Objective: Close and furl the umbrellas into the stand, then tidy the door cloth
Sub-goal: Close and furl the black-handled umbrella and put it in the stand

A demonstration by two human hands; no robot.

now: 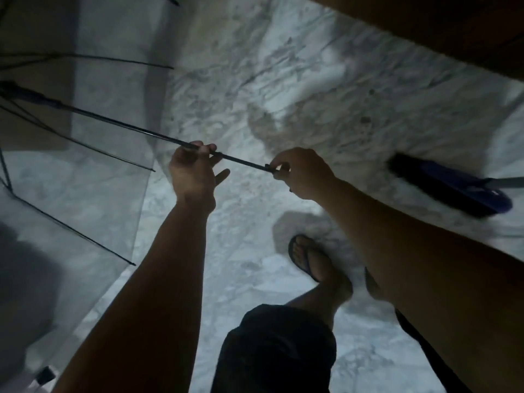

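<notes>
Head view: open clear umbrella (93, 154), canopy spread at left, is light with thin, flimsy ribs, so hold only its stiff shaft (136, 131), where left hand (192, 171) pinches mid-length and right hand (303, 174) grips the handle end.

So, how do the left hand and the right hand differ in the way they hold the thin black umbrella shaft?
The left hand pinches the thin black umbrella shaft higher up, nearer the open transparent canopy; the right hand holds its lower end. The left hand's lower fingers spread loosely; the right hand's fingers curl tightly. Both hands hold the same shaft.
</notes>
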